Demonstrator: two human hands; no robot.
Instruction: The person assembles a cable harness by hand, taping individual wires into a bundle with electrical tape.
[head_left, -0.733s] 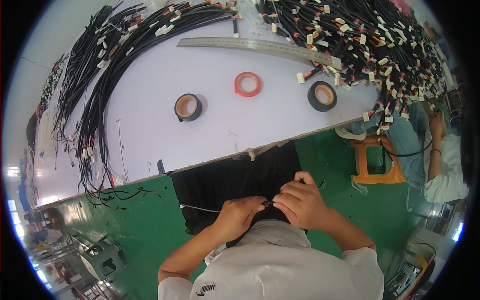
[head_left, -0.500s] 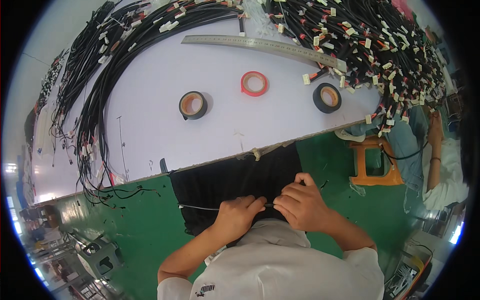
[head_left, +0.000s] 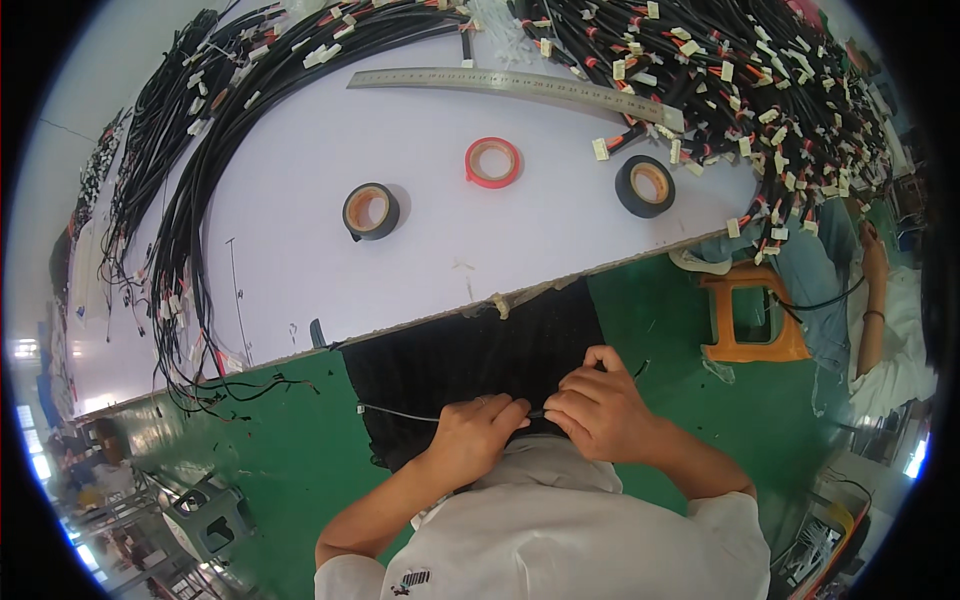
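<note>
Left hand [head_left: 478, 434] and right hand [head_left: 602, 410] pinch close together, forearms [head_left: 385, 503] angled inward.

The room looks evenly bright to me, with washed-out windows [head_left: 38, 445] at eight o'clock and another blown-out patch at four. Glare whitens the table [head_left: 420, 275] at its eight o'clock corner. A soft shadow falls on the three o'clock side of the black tape roll [head_left: 390, 223]. The cloth [head_left: 470, 350] sinks into near-black, the cable [head_left: 400, 414] shining palely across it. Left hand [head_left: 468, 430] and right hand [head_left: 600, 412] look fairly sharp; toward the black rim everything bends and smears.
</note>
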